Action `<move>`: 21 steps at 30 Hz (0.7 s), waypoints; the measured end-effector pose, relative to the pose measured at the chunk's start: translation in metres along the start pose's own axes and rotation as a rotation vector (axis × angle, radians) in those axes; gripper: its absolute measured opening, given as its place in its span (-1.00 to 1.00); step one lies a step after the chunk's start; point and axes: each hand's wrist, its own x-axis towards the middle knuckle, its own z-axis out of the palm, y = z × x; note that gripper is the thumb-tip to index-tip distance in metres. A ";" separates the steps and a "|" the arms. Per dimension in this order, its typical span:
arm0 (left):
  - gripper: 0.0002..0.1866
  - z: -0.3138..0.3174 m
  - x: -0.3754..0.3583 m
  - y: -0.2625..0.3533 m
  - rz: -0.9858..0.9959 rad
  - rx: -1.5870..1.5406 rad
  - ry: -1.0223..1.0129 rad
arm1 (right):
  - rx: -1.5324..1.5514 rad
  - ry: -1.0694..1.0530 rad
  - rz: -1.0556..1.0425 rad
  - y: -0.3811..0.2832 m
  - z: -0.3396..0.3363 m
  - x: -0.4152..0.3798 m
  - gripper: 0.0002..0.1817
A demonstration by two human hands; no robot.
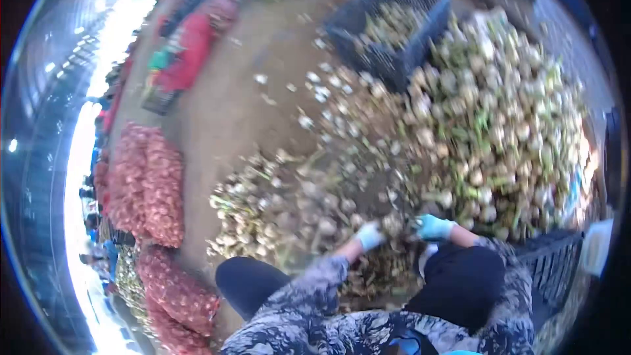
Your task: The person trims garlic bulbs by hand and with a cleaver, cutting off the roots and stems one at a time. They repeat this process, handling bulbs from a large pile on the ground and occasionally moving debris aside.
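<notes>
My left hand (370, 236), in a pale blue glove, is blurred above the garlic between my knees. Its fingers look drawn together, and brownish garlic bulbs (392, 225) show just beyond the fingertips. Whatever it grips is smeared. Facing it from the right, my gloved right hand (434, 227) has curled fingers with a small dark part at their tips that I cannot make out. Loose garlic with stalks (253, 213) spreads on the floor left of my hands. A large heap of garlic bulbs (506, 131) rises to the right.
A dark plastic crate (414, 62) partly filled with garlic stands ahead. Another black crate (552, 266) is beside my right knee. Full red mesh sacks (146, 184) line the left side, with more mesh sacks (177, 283) nearer me. Other people work at the far upper left.
</notes>
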 end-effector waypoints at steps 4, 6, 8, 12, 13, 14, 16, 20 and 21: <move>-0.60 -0.043 -0.085 0.058 0.034 -0.828 0.064 | -0.051 0.435 0.348 -0.082 -0.130 -0.024 -0.69; -0.53 -0.054 -0.095 0.046 0.290 -0.970 0.102 | 0.818 0.568 0.229 -0.061 -0.183 -0.005 -0.68; -0.48 -0.091 -0.155 0.089 0.322 -0.848 0.262 | 0.066 0.765 0.165 -0.201 -0.214 -0.030 -0.69; -0.60 -0.119 -0.212 0.127 0.429 -2.239 -0.128 | 0.671 0.744 -0.187 -0.289 -0.178 -0.043 -0.73; -0.58 -0.123 -0.229 0.128 0.441 -2.147 -0.152 | 0.875 0.624 -0.232 -0.278 -0.165 -0.041 -0.74; -0.56 -0.125 -0.247 0.128 0.453 -2.052 -0.168 | 0.779 0.667 -0.148 -0.283 -0.145 -0.038 -0.77; -0.61 -0.115 -0.272 0.137 0.639 -1.435 0.348 | 0.589 0.728 0.029 -0.292 -0.105 -0.034 -0.81; -0.39 -0.113 -0.278 0.124 0.775 -0.691 0.592 | 0.682 0.766 -0.221 -0.313 -0.069 -0.040 -0.81; -0.29 -0.105 -0.300 0.141 0.732 -0.913 0.521 | 0.583 0.764 -0.173 -0.342 -0.063 -0.052 -0.77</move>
